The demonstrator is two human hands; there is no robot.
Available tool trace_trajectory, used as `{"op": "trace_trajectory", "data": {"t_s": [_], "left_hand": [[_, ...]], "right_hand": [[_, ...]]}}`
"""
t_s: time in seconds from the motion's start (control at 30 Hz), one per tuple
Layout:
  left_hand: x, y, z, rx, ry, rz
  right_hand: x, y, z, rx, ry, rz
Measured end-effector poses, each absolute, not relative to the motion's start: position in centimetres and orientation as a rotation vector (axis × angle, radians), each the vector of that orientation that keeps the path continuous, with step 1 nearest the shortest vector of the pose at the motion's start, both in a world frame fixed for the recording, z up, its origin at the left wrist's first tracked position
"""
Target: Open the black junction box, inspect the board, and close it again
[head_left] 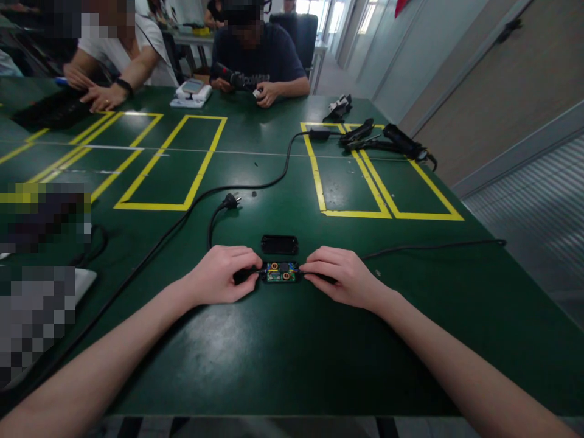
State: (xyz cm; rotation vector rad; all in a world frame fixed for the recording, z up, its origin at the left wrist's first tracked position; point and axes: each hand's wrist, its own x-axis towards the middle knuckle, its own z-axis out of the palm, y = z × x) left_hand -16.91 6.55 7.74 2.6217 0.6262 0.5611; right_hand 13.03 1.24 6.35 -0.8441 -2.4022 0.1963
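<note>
A small circuit board [281, 273] with copper-wound coils lies face up in an open black plastic case in front of me. At the case's left end, my left hand [230, 275] pinches the black cord where it enters. My right hand [344, 278] pinches the other cord [429, 247] at the right end; this one runs off rightward across the table. From behind my left hand, the left cord curves up to a two-pin plug [231, 201]. The matching black case cover [280, 244] rests just beyond the board, apart from both hands.
The green table [255, 359] carries yellow tape outlines. A long black cable [237, 190] crosses to an inline box [319, 134] and black handheld tools [401, 141]. A white-edged device [84, 281] lies at left. Across the table, two people [260, 58] handle objects.
</note>
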Motion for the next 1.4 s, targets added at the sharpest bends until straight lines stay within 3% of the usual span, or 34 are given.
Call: {"op": "trace_trajectory", "data": {"t_s": [0.3,0.57,0.8,1.03,1.4], "left_hand": [[-16.6,6.8,7.3,2.687,0.676,0.620],[-16.6,6.9,5.7,2.804,0.802,0.494],[-16.7,6.6,5.8,2.770,0.689,0.590],[-16.4,6.2,6.2,2.637,0.646,0.663],[-16.4,5.8,6.3,2.570,0.614,0.781]], "right_hand": [[13.4,1.2,6.6,-0.865,-2.430,0.211],[11.7,1.5,5.3,-1.332,-2.416,0.042],[11.7,1.8,5.0,-1.102,-2.220,0.236],[11.2,1.7,4.9,-1.019,-1.892,0.642],[11.3,1.2,5.5,-0.887,-2.049,0.595]]}}
